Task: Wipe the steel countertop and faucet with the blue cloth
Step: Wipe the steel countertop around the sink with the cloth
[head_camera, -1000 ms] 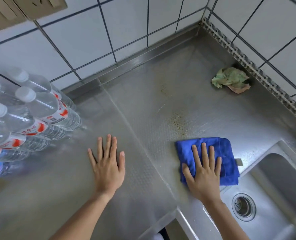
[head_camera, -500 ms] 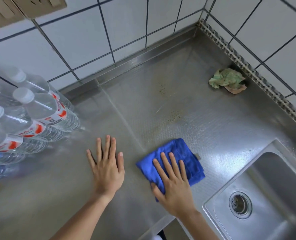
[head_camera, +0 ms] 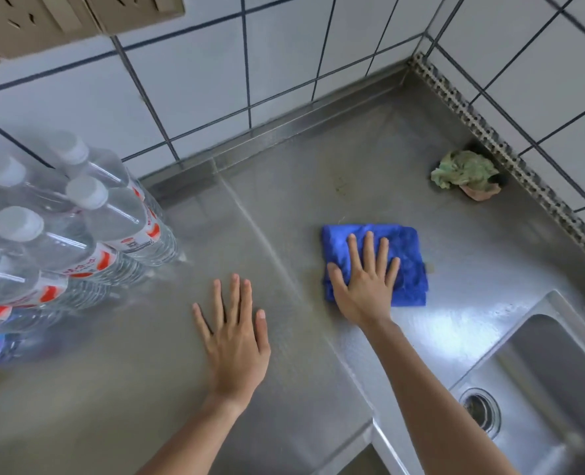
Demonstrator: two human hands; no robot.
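Steel countertop (head_camera: 352, 159), corner mid-wipe.
Right hand (head_camera: 364, 286) presses flat, fingers straight, on the folded blue microfibre cloth (head_camera: 409, 265); unwiped back corner lies ahead. Left hand (head_camera: 234, 341) rests flat, holding nothing.

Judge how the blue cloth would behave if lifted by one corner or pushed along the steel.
The blue cloth looks soft and folded, so it would likely droop and unfold if lifted. Flat under the right hand on the smooth steel countertop, it should probably slide easily. It seems light, unlikely to roll.

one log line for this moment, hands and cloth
left hand: flat on steel countertop | right hand: pressing blue cloth flat | phase: wiping countertop
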